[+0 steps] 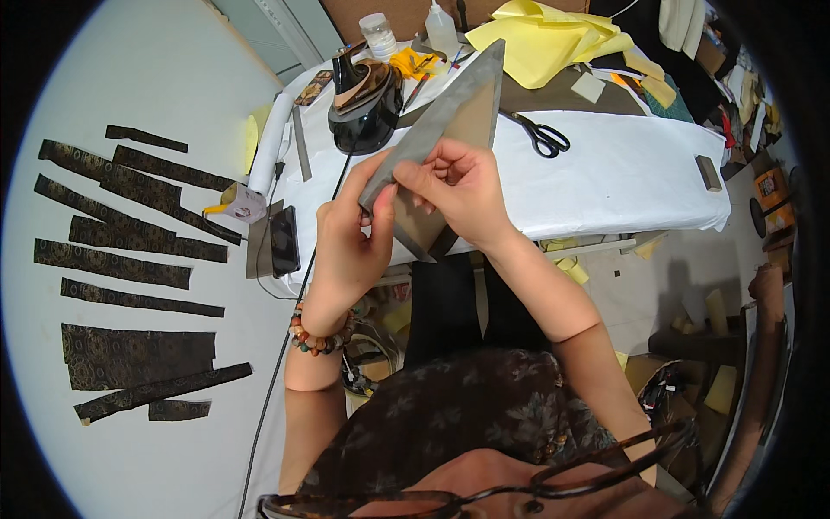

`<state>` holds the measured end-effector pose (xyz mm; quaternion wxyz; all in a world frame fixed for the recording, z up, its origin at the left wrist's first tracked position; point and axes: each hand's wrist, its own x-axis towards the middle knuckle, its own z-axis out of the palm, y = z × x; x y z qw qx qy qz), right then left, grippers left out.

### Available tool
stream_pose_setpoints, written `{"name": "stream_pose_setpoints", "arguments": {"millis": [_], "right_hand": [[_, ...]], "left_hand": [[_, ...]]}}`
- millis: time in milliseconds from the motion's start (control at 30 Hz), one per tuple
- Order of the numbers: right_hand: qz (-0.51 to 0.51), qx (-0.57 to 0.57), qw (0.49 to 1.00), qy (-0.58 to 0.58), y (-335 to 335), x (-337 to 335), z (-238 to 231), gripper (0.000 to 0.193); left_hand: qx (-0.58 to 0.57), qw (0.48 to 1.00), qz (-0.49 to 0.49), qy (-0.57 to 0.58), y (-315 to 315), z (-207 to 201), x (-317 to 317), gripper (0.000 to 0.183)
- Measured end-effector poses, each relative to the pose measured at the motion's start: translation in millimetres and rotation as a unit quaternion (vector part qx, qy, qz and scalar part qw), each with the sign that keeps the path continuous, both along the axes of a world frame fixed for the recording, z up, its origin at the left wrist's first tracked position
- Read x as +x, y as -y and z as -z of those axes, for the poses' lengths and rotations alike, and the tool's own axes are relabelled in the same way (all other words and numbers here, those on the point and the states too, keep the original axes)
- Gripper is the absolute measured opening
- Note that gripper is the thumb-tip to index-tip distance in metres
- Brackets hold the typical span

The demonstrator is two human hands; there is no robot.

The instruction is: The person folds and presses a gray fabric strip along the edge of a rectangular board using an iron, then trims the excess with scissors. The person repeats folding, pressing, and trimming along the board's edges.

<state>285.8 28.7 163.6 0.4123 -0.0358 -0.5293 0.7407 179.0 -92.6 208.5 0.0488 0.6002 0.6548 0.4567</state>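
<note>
Both my hands hold up a long, pointed piece of grey material with a tan inner face (pixel 471 108), raised over the near edge of the white-covered table (pixel 622 173). My left hand (pixel 356 221), with a beaded bracelet at the wrist, grips its lower left corner between thumb and fingers. Fingers of my right hand (pixel 458 186) are curled, with the thumb pressing on the grey border close to the left thumb. The far tip points up and away to the right. Black-handled scissors (pixel 545 138) lie on the table to the right of the piece.
An iron (pixel 367 104) on a black stand sits at the back left, its cord running down past my left arm. Behind are a squeeze bottle (pixel 441 30), a jar (pixel 378 36) and yellow sheets (pixel 553 39). A phone (pixel 284 240) lies left; dark patterned strips (pixel 112 259) hang on the wall.
</note>
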Motion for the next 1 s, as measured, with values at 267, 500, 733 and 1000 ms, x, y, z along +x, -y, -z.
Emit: {"name": "stream_pose_setpoints", "arguments": {"millis": [267,500,733,1000], "right_hand": [[0.061,0.027,0.998,-0.003,1.9,0.0,4.3,0.027],[0.113,0.057,0.992,-0.015,7.2,-6.2,13.5,0.028],[0.174,0.120,0.977,-0.004,3.6,-6.6,7.4,0.031],[0.125,0.012,0.981,0.151,-28.2,-4.6,36.6,0.032]], "left_hand": [[-0.005,0.999,0.028,0.024,1.2,1.8,2.3,0.027],[0.005,0.999,-0.002,-0.032,-0.5,0.7,1.5,0.015],[0.024,0.999,-0.012,-0.047,-3.4,1.7,3.0,0.014],[0.049,0.991,-0.088,0.083,-18.8,19.7,-49.8,0.012]]}}
